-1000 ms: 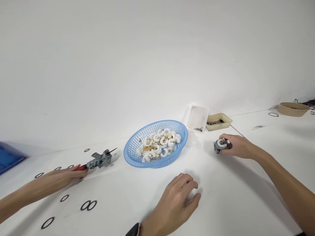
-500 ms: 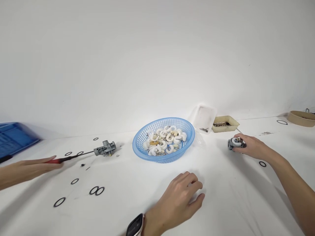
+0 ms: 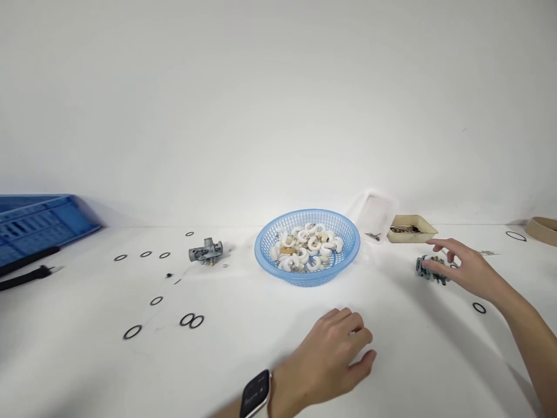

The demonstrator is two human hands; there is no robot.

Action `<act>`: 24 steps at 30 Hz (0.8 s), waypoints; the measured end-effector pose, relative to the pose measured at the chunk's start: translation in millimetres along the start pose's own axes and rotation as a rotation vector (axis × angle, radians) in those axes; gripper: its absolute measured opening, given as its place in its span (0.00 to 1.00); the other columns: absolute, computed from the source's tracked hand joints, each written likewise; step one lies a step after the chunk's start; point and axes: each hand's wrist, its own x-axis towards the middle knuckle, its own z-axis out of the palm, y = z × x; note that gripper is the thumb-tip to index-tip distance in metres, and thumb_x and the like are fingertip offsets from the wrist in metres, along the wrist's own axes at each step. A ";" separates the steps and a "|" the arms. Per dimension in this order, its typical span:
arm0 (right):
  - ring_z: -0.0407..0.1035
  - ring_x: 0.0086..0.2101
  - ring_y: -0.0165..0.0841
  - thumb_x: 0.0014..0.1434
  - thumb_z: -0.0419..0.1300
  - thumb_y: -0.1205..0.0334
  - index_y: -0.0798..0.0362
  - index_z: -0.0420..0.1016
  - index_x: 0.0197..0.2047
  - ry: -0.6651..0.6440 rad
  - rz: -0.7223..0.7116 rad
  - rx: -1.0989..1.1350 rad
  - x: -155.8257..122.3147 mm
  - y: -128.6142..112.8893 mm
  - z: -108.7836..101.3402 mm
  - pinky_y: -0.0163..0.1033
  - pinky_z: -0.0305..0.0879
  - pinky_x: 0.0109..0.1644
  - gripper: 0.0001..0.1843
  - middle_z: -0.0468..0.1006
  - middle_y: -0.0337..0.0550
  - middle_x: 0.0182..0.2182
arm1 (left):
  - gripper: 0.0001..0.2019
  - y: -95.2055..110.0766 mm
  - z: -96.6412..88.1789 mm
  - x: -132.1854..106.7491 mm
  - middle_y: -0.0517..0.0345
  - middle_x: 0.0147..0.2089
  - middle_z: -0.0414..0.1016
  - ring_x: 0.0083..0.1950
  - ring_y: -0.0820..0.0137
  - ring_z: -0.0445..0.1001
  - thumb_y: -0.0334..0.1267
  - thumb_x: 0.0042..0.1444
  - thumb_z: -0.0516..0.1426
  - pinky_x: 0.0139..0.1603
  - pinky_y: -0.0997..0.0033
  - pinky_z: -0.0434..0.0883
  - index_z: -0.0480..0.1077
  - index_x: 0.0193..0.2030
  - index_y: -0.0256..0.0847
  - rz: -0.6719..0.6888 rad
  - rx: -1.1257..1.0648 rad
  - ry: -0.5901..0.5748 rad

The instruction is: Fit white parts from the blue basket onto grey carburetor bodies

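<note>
My right hand (image 3: 472, 270) hovers at a grey metal carburetor (image 3: 420, 267) on the right of the table, its fingers and thumb apart. The thumb lies across part of the carburetor; whether it touches I cannot tell. In the lower middle, my left hand (image 3: 333, 354) rests low over the table, a watch (image 3: 255, 393) on its wrist. Its fingers are loosely curled with the thumb spread away, and nothing held shows. Nearest to it is a blue mesh basket (image 3: 260, 255) holding white U-shaped floats (image 3: 313, 242) and small metal parts.
Another carburetor (image 3: 206, 251) lies left of the basket, near several black O-rings (image 3: 133, 332). At the far left stand a blue crate (image 3: 52, 220) and black-handled tools (image 3: 26, 277). A white tray (image 3: 378, 212), a yellowish tray (image 3: 413, 235) and a tan container (image 3: 542, 230) line the wall.
My right hand has let go of the carburetor, which now lies on the table. A co-worker's hand with a red-handled screwdriver has left the view. The view has shifted left.
</note>
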 end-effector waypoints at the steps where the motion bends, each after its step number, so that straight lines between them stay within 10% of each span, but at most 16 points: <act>1: 0.71 0.35 0.42 0.57 0.59 0.29 0.42 0.75 0.55 -0.002 -0.024 0.029 -0.3 -10.0 1.2 0.46 0.69 0.36 0.32 0.77 0.49 0.49 | 0.05 0.5 -0.2 0.5 0.58 0.36 0.73 0.35 0.66 0.72 0.35 0.61 0.62 0.36 0.66 0.67 0.70 0.36 0.39 0.004 0.012 -0.007; 13: 0.69 0.52 0.47 0.66 0.60 0.49 0.46 0.74 0.57 -0.133 -0.781 0.032 20.2 -199.2 27.3 0.54 0.64 0.58 0.19 0.76 0.49 0.51 | 0.08 2.0 10.0 1.9 0.59 0.33 0.74 0.33 0.68 0.73 0.39 0.63 0.61 0.33 0.66 0.66 0.71 0.34 0.40 0.012 0.030 0.040; 24: 0.67 0.51 0.46 0.68 0.58 0.63 0.55 0.75 0.52 -0.362 -1.149 -0.343 24.5 -336.4 109.0 0.51 0.62 0.54 0.12 0.75 0.55 0.52 | 0.07 1.2 10.1 5.2 0.54 0.36 0.78 0.38 0.62 0.77 0.38 0.62 0.60 0.36 0.63 0.73 0.73 0.33 0.39 0.072 -0.012 0.051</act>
